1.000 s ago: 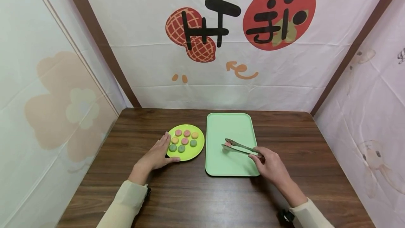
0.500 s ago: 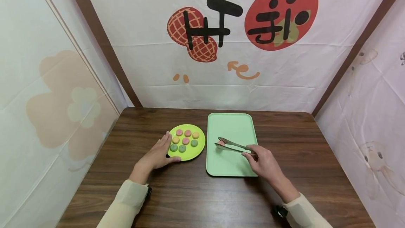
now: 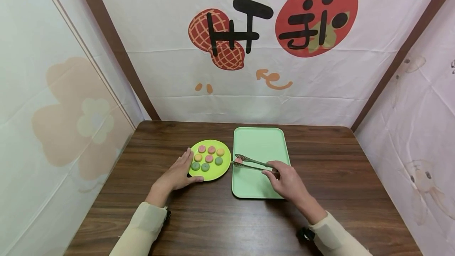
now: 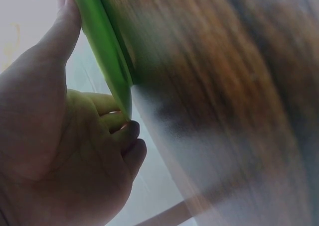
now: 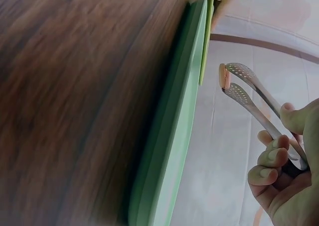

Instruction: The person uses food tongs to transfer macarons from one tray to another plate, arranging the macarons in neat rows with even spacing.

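My left hand (image 3: 176,175) rests against the left side of a yellow-green plate (image 3: 214,174), fingers along its edge and thumb at its near rim. Several pink, yellow and green macarons (image 3: 209,158) lie on that plate. In my right hand (image 3: 287,181) are metal tongs (image 3: 254,162) with perforated tips, gripped between thumb and fingers. A pink macaron (image 5: 223,76) is pinched between the tong tips, raised above the left edge of a pale green tray (image 3: 258,141). The left wrist view shows the plate's green underside (image 4: 102,42) beside my thumb and fingertips.
Plate and tray stand side by side with a narrow gap on a dark wood table (image 3: 213,220). A printed white cloth (image 3: 160,66) hangs behind the table, and more cloth closes off both sides.
My right hand has moved left with the tongs and the pink macaron, from over the tray's middle to its left edge near the plate. My left hand stays at the plate.
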`<state>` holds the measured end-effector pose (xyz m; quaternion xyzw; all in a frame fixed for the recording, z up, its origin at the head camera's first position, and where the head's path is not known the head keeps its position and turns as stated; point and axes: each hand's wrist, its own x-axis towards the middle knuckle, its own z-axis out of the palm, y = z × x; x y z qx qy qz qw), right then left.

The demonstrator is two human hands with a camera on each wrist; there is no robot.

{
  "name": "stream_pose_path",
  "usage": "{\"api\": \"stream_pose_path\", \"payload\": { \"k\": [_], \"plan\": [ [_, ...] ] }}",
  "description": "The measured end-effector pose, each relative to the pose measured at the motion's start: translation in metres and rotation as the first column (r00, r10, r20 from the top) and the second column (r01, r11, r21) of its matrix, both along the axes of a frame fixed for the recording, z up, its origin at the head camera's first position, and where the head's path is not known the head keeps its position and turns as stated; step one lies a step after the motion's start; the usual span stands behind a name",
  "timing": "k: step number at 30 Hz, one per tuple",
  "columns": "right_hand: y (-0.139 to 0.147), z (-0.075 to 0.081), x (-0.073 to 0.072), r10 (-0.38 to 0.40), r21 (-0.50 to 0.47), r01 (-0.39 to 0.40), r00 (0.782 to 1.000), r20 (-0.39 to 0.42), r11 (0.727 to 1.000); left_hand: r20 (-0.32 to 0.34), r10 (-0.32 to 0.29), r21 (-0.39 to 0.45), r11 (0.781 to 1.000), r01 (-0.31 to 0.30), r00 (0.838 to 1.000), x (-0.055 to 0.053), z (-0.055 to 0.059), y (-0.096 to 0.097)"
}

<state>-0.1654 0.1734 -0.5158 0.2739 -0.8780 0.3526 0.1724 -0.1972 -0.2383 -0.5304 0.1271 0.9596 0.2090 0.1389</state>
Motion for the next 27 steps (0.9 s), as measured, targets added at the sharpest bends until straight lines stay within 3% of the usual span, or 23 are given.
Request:
{"api": "stream_pose_path", "payload": {
  "k": [27],
  "plan": [
    [-0.045,-0.006,-0.010,0.090,-0.001,-0.090,0.996,0.013,0.996,-0.006,-0.009,-0.005,1.000,0.008,1.000,-0.002,0.000,0.000]
  ]
}}
